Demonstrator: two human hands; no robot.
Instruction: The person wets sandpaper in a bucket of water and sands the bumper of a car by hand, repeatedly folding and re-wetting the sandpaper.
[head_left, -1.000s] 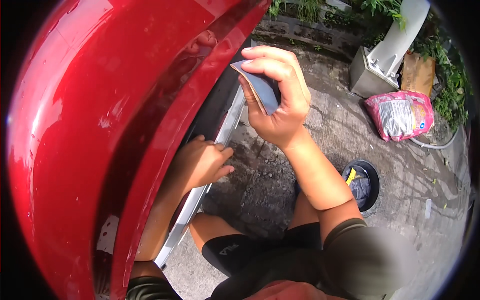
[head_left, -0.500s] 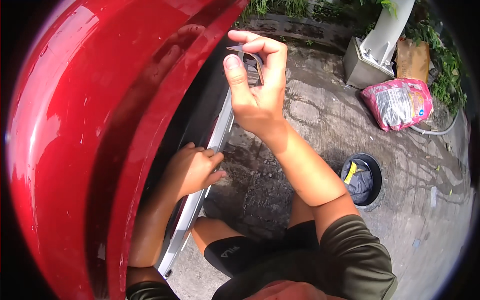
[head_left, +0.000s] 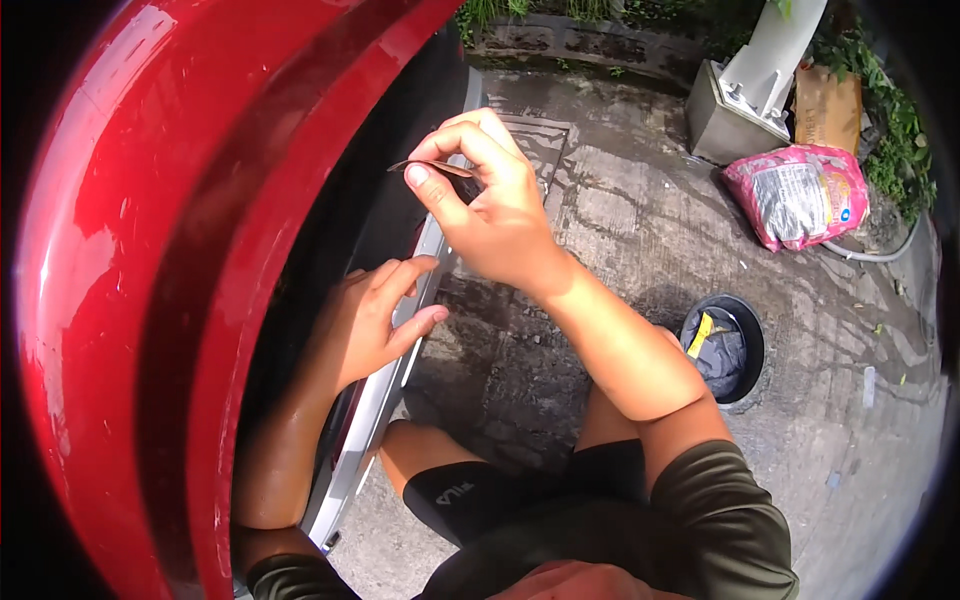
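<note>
1. A glossy red vehicle body panel (head_left: 110, 300) curves down the far left, with pale reflections and a long dark band running along it.
2. Right of its edge lies a shaded black recess (head_left: 370, 190).
3. The left hand (head_left: 365, 330) lies over the recess and the light strip beside it, palm down and unclenched. Its fingers are loosely bent, the thumb is held apart, and nothing shows in its grasp.
4. The pale grey strip (head_left: 358, 440) slants up past this hand, along the outer side of the recess.
5. A thin sandpaper-like sheet (head_left: 445, 167) is up in front of the recess, near the strip and above the left hand. It is seen nearly edge-on, so its faces hardly show.
6. The right hand (head_left: 495, 215) pinches that sheet between thumb and bent fingers; the two hands are apart.
7. Below, the person's black shorts (head_left: 470, 495) and dark olive shirt (head_left: 720, 500) show above grey concrete paving (head_left: 620, 240).
8. On the paving stands a round black bucket (head_left: 756, 350), with dark, crumpled material and a yellow piece inside.
9. Farther up, a pink bag (head_left: 845, 180) with a silvery panel lies by the boxy base (head_left: 730, 115) of a pale metal post (head_left: 775, 50).
10. Brown cardboard (head_left: 828, 108), a grey hose (head_left: 885, 257) and green plants (head_left: 885, 165) are around the bag.
</note>
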